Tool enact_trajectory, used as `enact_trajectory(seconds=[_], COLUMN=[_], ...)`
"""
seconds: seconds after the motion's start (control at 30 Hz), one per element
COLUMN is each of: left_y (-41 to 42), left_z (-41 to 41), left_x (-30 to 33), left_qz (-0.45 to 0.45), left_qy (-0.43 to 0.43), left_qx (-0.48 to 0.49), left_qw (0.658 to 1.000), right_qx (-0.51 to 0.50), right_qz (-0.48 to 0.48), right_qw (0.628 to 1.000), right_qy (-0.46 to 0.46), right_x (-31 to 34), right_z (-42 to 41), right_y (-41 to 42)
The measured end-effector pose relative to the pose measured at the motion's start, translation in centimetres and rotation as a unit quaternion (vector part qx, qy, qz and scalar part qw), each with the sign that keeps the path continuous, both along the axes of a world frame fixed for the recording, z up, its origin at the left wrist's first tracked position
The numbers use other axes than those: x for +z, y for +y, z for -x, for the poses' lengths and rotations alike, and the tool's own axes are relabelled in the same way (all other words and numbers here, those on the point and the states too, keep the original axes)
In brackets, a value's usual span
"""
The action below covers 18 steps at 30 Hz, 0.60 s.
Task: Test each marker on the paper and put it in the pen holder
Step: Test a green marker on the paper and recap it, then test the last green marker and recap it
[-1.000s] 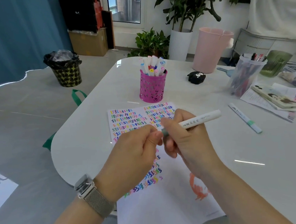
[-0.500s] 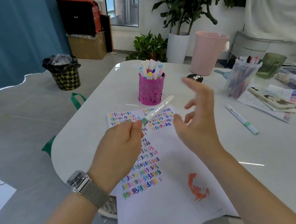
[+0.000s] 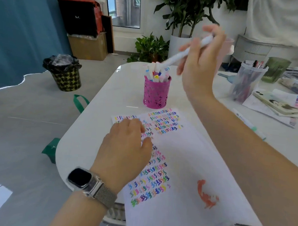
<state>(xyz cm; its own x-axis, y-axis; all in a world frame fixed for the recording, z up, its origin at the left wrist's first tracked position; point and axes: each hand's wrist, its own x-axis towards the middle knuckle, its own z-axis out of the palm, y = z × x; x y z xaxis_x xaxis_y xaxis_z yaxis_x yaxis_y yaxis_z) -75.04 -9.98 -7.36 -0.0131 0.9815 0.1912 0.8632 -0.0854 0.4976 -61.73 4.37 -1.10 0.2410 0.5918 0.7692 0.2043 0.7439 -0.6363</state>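
Tabletop: blurred marker above holder.

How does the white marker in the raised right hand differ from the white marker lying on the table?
The white marker in the right hand is held in the air, slanted over the pink pen holder; the white marker lying on the table rests flat, untouched. The held one looks blurred; the lying one shows a green band. Both have white barrels.

black bin, potted plants, phone

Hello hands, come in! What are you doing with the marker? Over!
Right hand grips marker, tip over pen holder. Left hand rests on paper. Nothing blocking.
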Motion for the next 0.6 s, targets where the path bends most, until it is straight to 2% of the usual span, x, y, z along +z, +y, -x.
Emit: enact_trajectory(seconds=[0.03, 0.1, 0.13, 0.2, 0.27, 0.4, 0.53, 0.57, 0.6], left_y=[0.0, -0.1, -0.1, -0.1, 0.1, 0.3, 0.1, 0.1, 0.2], left_z=[0.3, 0.5, 0.6, 0.8, 1.1, 1.4, 1.6, 1.6, 1.5], left_x=[-0.4, -1.2, -1.5, -1.6, -1.5, -1.4, -1.6, -1.5, -1.5], left_qz=[0.031, 0.100, 0.121, 0.131, 0.140, 0.150, 0.148, 0.148, 0.149], left_qy=[0.044, 0.130, 0.164, 0.186, 0.176, 0.170, 0.177, 0.179, 0.179], left_qx=[0.000, -0.011, -0.022, -0.040, -0.049, -0.056, -0.066, -0.070, -0.071], left_qw=[0.999, 0.986, 0.979, 0.973, 0.973, 0.972, 0.971, 0.970, 0.970], right_qx=[-0.025, -0.050, -0.034, 0.001, -0.025, -0.082, -0.147, -0.183, -0.228], right_qz=[-0.006, 0.047, 0.100, 0.197, 0.218, 0.137, 0.062, 0.072, 0.122], right_qw=[1.000, 0.993, 0.977, 0.918, 0.879, 0.897, 0.935, 0.929, 0.905], right_qy=[0.010, -0.097, -0.185, -0.344, -0.423, -0.412, -0.317, -0.315, -0.338], right_x=[0.8, 0.8, 0.0, -2.2, -3.9, -5.0, -5.8, -6.6, -7.2], right_z=[0.6, 1.4, 1.8, 2.2, 2.3, 2.0, -3.0, -4.8, -6.6], right_y=[1.6, 4.1, 4.9, 5.6, 6.1, 5.7, 1.7, 0.7, -0.2])
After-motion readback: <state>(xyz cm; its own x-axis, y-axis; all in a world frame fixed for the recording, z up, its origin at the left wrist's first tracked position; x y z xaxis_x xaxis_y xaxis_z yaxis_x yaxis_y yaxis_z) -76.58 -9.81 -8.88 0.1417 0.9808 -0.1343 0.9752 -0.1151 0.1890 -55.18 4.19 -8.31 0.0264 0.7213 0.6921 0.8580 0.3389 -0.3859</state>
